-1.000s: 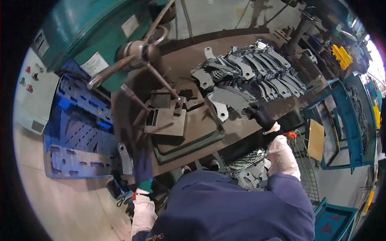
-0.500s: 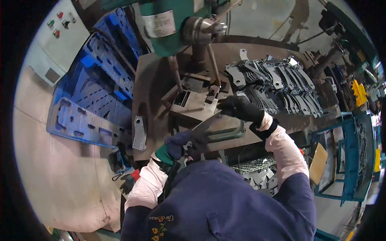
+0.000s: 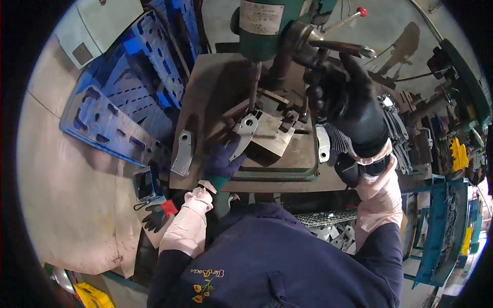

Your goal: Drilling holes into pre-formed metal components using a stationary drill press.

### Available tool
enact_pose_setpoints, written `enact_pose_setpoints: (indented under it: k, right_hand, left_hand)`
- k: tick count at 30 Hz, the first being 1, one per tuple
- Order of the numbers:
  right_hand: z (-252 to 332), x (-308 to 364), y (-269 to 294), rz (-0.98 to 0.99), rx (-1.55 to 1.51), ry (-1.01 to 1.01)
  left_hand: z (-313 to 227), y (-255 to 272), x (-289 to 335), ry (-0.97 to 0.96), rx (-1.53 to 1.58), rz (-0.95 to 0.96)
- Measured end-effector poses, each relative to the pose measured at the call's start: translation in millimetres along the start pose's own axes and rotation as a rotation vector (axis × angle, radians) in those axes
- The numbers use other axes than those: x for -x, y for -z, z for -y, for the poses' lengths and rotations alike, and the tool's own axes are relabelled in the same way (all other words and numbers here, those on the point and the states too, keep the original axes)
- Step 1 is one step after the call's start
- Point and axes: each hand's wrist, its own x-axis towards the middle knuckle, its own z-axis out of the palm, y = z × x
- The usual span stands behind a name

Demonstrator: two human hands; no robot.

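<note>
By steel block (image 3: 271,129), grey plate (image 3: 245,135) w/ 1 round hole, L hand's (image 3: 221,161) grip pinching it, R hand's (image 3: 355,105) can't tell.

A pale grey metal cabinet (image 3: 110,28) with a dark square panel stands at ten o'clock. Slotted blue plastic pallets (image 3: 109,127) reach from half past nine toward eleven. At eight o'clock lies a black work glove with a red cuff (image 3: 155,219). A bright yellow plastic piece (image 3: 92,295) sits between seven and eight, a yellow slotted piece (image 3: 458,155) at three, and a teal metal rack (image 3: 435,231) at four.
</note>
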Motion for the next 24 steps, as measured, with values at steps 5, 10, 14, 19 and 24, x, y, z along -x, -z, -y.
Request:
enact_pose_setpoints:
  k: [5,10,14,19,24]
  right_hand:
    - [11,-6,-32,-0.067,-0.136,0.078]
    - [19,-13,-29,-0.055,-0.162,0.025]
    - [21,-14,-28,-0.074,-0.182,0.001]
    - [19,-10,-44,-0.101,-0.056,0.038]
    - [-27,11,-32,-0.014,0.156,0.16]
  left_hand:
    - [14,-11,-21,-0.069,0.015,-0.043]
    - [8,-11,-38,0.036,-0.064,0.051]
    - [10,-19,-42,0.189,-0.079,0.17]
    - [10,-16,-45,0.095,-0.143,0.109]
    - [9,-19,-43,0.067,-0.16,0.004]
